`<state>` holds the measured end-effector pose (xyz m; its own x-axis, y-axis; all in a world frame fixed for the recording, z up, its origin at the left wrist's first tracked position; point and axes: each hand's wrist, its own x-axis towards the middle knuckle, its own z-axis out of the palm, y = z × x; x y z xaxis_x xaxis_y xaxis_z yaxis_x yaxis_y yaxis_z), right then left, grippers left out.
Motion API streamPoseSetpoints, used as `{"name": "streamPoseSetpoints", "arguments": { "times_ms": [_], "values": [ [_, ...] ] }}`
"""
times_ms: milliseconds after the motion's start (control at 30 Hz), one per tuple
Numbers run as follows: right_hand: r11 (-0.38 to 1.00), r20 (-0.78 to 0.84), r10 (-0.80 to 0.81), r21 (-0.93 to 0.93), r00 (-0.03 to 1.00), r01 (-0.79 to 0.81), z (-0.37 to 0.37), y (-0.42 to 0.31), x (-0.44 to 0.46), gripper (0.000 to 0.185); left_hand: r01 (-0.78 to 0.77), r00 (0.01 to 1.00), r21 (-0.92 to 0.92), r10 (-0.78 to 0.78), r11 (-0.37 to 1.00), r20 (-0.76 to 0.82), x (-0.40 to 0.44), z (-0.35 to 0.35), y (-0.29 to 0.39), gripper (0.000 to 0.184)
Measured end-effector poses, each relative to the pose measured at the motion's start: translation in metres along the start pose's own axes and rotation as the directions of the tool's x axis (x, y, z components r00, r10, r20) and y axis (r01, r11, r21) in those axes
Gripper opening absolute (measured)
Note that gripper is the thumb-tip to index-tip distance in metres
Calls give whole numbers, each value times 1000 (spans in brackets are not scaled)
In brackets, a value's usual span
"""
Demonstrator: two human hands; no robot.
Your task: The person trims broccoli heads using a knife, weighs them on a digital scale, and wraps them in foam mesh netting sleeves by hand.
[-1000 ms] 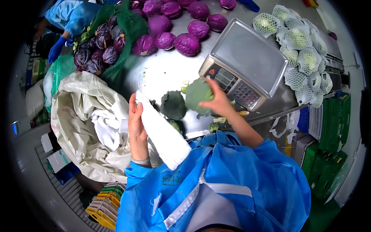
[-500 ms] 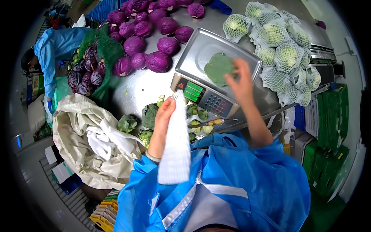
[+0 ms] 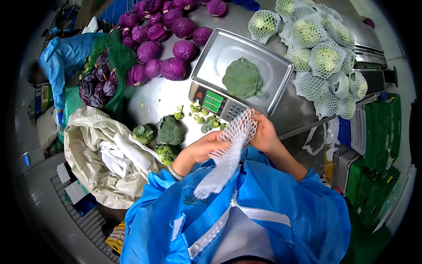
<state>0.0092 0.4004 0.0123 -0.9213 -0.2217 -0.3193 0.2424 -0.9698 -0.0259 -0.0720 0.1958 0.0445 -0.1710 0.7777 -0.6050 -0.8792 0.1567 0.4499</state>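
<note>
A white foam net sleeve (image 3: 236,141) is stretched between my two hands in front of my blue jacket. Its upper end is spread into open mesh, while the lower end hangs narrow and bunched. My left hand (image 3: 204,148) grips the sleeve's side with bent fingers. At the upper end, my right hand (image 3: 265,133) pinches the mouth of the net. Just beyond them a broccoli head (image 3: 242,78) rests on the metal pan of the weighing scale (image 3: 210,61). The scale's green display is lit, and the net and hands partly cover its keypad.
Purple cabbages (image 3: 173,68) crowd the back left of the steel table, and net-wrapped vegetables (image 3: 326,59) are piled at right. Broccoli heads (image 3: 170,130) and trimmings lie by the near edge. A cream sack (image 3: 83,132) holds white sleeves. Another person's blue sleeve (image 3: 52,66) shows far left.
My right hand has left the broccoli on the scale and come down to the net sleeve. The sleeve, earlier hanging from my left hand alone, is now held by both hands with its mouth widened.
</note>
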Motion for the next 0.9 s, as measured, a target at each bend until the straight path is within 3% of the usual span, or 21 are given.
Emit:
{"name": "streamPoseSetpoints", "arguments": {
  "times_ms": [33,100,133,167,200,233,267,300,367,400,433,467,567,633,667,700,767,800,833,867,900],
  "values": [
    [1000,-46,-18,5,999,18,-1,-1,-2,27,54,998,213,-61,976,31,1,2,-1,45],
    [977,-110,110,-168,988,-128,-2,-9,-10,24,-195,975,-142,208,970,79,15,1,17,30],
    [864,-61,12,-502,998,-41,-12,-12,-8,28,-274,946,-270,309,923,97,24,3,37,27],
    [582,-10,-89,-812,996,44,-23,-16,-6,33,-339,908,-394,406,854,101,30,5,50,24],
    [254,40,-187,-963,982,88,-22,-19,-2,40,-383,919,-199,394,902,15,35,5,51,23],
    [336,-80,-284,-942,956,21,-15,-31,-4,43,-396,916,3,395,918,-71,41,4,49,23],
    [101,-49,-447,-995,893,-4,-17,-51,1,45,-377,899,206,410,903,-152,51,3,46,22],
    [-129,21,-588,-989,809,-68,-18,-74,9,46,-370,799,485,538,792,-268,67,-4,36,24],
    [-219,220,-712,-972,666,87,-10,-106,28,42,-243,412,936,901,255,-139,96,-27,30,26],
    [-323,265,-723,-946,638,27,-11,-115,40,36,-271,479,715,735,644,-481,104,-18,35,33],
    [-420,312,-728,-907,611,-36,-15,-120,53,31,-185,581,588,570,788,-581,102,-9,47,41],
    [-510,364,-724,-854,586,-100,-20,-124,65,28,-199,595,500,509,843,-622,109,-5,49,41],
    [-598,251,-554,-783,794,-169,-78,-128,98,26,-188,711,285,331,940,-621,116,1,63,41],
    [-394,107,-665,-891,739,-226,-4,-102,73,24,-194,700,174,261,965,-665,121,-32,62,43],
    [-407,171,-627,-904,760,-132,20,-89,58,24,-238,752,207,315,949,-579,119,-54,60,47],
    [-412,232,-590,-910,773,-41,36,-74,43,25,-425,758,99,414,900,-505,107,-36,64,61],
    [-376,456,-500,-880,736,290,52,-47,24,24,-195,875,32,189,980,-445,81,-33,74,76],
    [-282,336,-405,-931,850,233,64,-45,11,26,-206,976,-202,187,957,-111,75,-47,65,82],
    [-196,213,-287,-967,934,160,73,-43,1,27,-125,943,-418,239,900,233,65,-24,73,88],
    [90,143,-280,-980,949,175,68,-37,0,31,-256,915,-224,310,940,257,65,6,75,85],
    [312,26,-325,-941,945,133,74,-35,-3,31,-302,919,-317,363,899,154,64,8,62,78]
  ]
}}
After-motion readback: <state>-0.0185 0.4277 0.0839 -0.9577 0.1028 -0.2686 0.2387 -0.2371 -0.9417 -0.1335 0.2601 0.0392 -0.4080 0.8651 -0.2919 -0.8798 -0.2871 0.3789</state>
